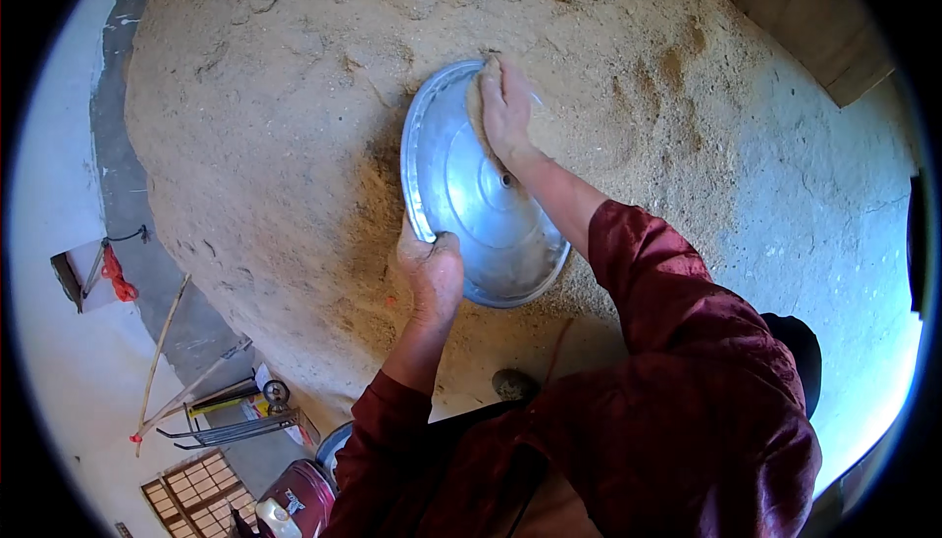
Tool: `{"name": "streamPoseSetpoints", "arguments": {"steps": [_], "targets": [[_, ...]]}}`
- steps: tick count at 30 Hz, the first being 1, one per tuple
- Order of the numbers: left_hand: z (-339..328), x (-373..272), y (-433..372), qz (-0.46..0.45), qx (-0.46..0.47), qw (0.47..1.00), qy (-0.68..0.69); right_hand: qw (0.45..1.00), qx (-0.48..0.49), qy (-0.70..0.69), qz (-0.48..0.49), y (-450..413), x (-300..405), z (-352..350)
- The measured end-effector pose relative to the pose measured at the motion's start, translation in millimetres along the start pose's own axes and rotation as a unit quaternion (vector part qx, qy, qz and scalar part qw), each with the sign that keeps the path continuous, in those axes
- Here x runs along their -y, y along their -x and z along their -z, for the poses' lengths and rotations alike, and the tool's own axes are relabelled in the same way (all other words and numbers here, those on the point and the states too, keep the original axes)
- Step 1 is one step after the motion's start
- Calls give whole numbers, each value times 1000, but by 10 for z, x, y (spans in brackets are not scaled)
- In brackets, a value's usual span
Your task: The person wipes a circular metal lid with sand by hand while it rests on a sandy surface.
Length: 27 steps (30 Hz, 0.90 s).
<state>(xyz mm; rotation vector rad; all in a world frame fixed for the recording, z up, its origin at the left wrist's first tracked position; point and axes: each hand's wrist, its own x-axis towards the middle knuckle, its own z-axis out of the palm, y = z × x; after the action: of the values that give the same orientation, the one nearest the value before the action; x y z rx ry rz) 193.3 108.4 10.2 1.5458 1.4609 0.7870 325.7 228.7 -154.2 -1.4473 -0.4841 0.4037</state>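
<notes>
A round, shallow metal basin [458,170] is tilted above a large heap of tan, grainy material [272,119]. A small round fitting or hole shows at its middle. My left hand [433,266] grips its near left rim, thumb over the edge and fingers hidden behind. Stretched across the basin's far right part is my right hand [508,108], palm down, its fingertips at the far rim. Tan material lies along and under this hand, and both hands look dusty with it. Whether the right hand grips the rim cannot be made out.
Wooden boards [806,19] stand at the upper right beside bare concrete floor [817,192]. Sticks [162,354], a metal rack [235,428], a dark red machine or vehicle part [302,494] and a window grille [206,494] are at the lower left. One shoe [514,383] shows below the basin.
</notes>
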Motion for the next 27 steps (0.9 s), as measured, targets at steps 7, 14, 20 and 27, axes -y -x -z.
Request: {"name": "streamPoseSetpoints", "arguments": {"steps": [7,14,20,27], "targets": [[62,109,-30,-49,-1,998,-35,982,138,-106,80,311,975,-91],[2,-18,2,-86,0,995,-59,973,127,-24,188,-224,490,-333],[-31,19,-62,-68,22,989,-128,993,92,36,63,-453,353,-340],[75,176,-51,-51,9,990,-129,968,165,-102,161,331,1105,-285]]}}
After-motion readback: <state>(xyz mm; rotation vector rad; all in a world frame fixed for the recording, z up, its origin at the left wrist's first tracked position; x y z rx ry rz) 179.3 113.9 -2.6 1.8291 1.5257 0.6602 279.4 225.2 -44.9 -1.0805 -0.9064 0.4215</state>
